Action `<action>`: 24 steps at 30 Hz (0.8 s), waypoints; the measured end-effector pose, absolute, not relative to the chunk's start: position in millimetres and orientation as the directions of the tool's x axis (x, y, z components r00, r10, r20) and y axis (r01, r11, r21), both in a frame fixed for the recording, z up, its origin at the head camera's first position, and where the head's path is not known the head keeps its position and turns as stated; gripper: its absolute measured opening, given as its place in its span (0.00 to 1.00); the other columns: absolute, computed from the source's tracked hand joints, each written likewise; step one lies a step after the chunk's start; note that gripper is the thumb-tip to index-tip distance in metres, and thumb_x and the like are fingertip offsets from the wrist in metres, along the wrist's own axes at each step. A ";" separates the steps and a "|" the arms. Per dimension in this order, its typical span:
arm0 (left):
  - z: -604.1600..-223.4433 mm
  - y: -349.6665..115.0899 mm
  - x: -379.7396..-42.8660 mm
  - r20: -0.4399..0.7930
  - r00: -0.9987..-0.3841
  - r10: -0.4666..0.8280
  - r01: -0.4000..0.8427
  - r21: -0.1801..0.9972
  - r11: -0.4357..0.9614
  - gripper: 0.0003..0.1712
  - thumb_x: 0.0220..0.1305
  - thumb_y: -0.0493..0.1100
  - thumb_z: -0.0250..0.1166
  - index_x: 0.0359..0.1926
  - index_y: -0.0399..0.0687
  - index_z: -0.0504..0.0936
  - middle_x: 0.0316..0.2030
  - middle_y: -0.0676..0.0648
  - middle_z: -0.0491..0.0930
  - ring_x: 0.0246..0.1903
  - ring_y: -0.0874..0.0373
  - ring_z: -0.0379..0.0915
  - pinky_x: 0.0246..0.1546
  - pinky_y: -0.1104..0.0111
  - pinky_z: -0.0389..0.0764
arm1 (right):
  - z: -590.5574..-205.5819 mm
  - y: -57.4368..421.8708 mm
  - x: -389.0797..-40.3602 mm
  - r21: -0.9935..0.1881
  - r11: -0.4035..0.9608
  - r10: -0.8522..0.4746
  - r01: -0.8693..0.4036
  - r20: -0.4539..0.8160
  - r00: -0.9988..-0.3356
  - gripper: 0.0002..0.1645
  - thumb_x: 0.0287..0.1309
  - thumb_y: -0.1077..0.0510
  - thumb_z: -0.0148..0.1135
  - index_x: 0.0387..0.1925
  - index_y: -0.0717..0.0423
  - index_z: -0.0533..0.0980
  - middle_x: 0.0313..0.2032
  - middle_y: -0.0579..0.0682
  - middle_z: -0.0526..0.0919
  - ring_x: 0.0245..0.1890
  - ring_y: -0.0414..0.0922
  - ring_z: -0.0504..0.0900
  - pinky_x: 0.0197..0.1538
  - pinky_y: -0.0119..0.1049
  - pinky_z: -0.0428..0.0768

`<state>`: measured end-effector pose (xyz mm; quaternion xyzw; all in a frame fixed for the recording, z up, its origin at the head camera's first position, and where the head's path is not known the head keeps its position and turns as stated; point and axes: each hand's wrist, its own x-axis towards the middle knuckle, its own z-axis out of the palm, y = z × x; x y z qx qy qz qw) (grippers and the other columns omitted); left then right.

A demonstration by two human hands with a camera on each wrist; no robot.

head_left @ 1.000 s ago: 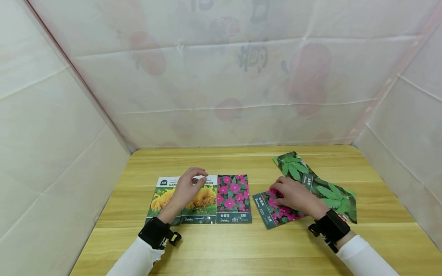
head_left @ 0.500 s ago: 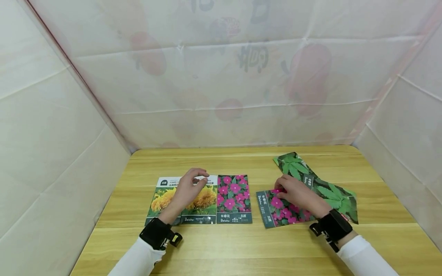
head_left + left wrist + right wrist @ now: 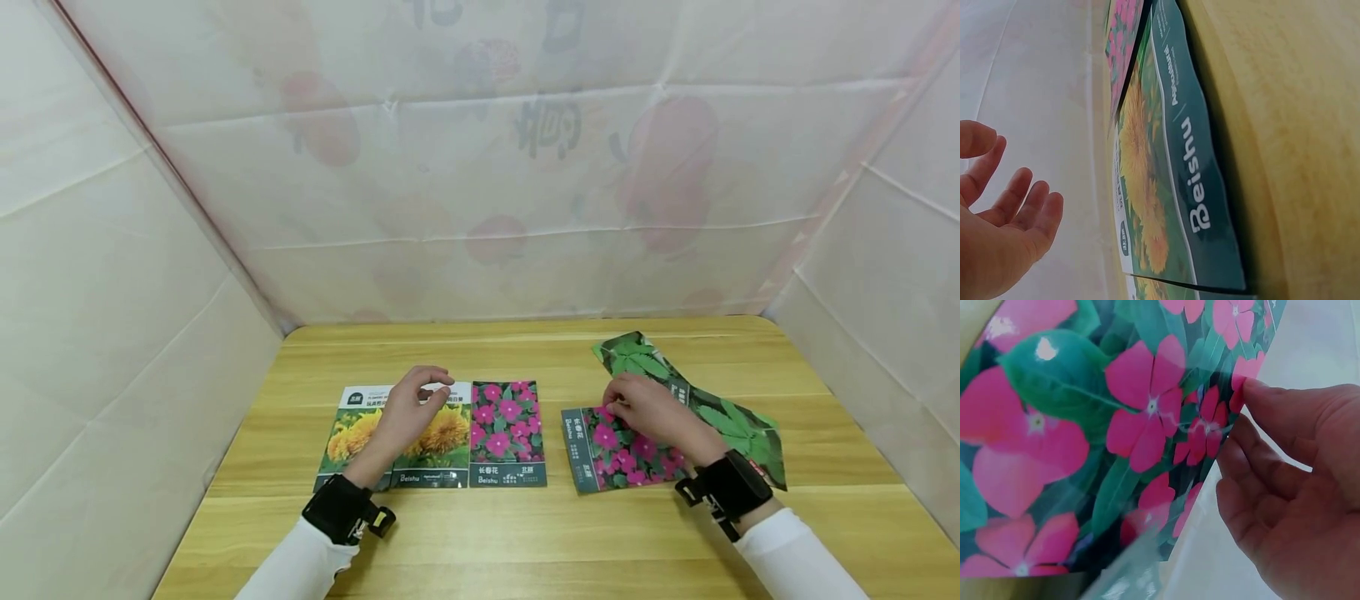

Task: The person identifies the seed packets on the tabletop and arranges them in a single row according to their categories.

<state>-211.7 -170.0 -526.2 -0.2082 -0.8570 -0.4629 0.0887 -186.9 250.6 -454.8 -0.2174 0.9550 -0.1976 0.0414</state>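
My right hand (image 3: 654, 408) pinches the edge of a seed packet with pink flowers (image 3: 626, 458), which lies sideways with its dark label end to the left. In the right wrist view, thumb and index finger hold that packet (image 3: 1147, 406) by its edge. Over two packets with yellow sunflowers, my left hand (image 3: 408, 410) hovers with loosely bent fingers and nothing in it. The nearer-to-middle sunflower packet (image 3: 444, 433) touches or nearly touches the left one (image 3: 347, 433). Another pink-flower packet (image 3: 508, 429) lies upright beside them, its label toward me.
Behind and right of my right hand lie two overlapping packets with green leaves, one at the back (image 3: 626, 357) and one at the right (image 3: 742, 429), partly hidden. The wooden table (image 3: 480, 542) is enclosed by pale cloth walls (image 3: 450, 183).
My right hand has drawn the held pink-flower packet slightly right and turned it so its label end stands straighter. The right green packet has shifted a little right. My left hand has stayed put.
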 end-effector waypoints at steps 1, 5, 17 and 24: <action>-519.7 -168.8 -207.6 0.347 -0.895 0.280 0.442 0.767 0.465 0.13 0.81 0.49 0.57 0.59 0.55 0.80 0.65 0.50 0.73 0.64 0.55 0.71 0.60 0.63 0.81 | -452.7 250.7 -187.6 -0.404 0.825 -0.431 -0.395 0.002 -0.902 0.04 0.72 0.62 0.64 0.41 0.52 0.83 0.39 0.44 0.81 0.33 0.40 0.74 0.38 0.40 0.75; -504.8 -162.5 -199.7 0.370 -0.890 0.266 0.454 0.763 0.460 0.15 0.80 0.49 0.58 0.57 0.48 0.82 0.64 0.44 0.75 0.62 0.50 0.74 0.58 0.60 0.82 | -442.6 251.8 -189.6 -0.447 0.803 -0.437 -0.395 0.008 -0.899 0.05 0.72 0.63 0.63 0.41 0.51 0.83 0.35 0.43 0.81 0.30 0.39 0.73 0.36 0.39 0.74; -466.6 -151.7 -175.7 0.325 -0.915 0.239 0.399 0.820 0.412 0.11 0.79 0.41 0.59 0.55 0.43 0.82 0.63 0.41 0.75 0.63 0.45 0.73 0.60 0.55 0.81 | -419.9 251.9 -191.2 -0.543 0.735 -0.463 -0.407 0.037 -0.886 0.05 0.75 0.61 0.59 0.42 0.54 0.80 0.30 0.44 0.78 0.26 0.40 0.72 0.32 0.36 0.71; -494.7 -159.0 -193.4 0.352 -0.899 0.261 0.437 0.769 0.467 0.13 0.81 0.47 0.57 0.57 0.51 0.82 0.64 0.46 0.75 0.63 0.51 0.73 0.60 0.60 0.81 | -413.7 250.7 -192.5 -0.522 0.740 -0.477 -0.424 0.037 -0.878 0.04 0.76 0.62 0.58 0.43 0.55 0.79 0.31 0.44 0.76 0.27 0.40 0.70 0.33 0.37 0.69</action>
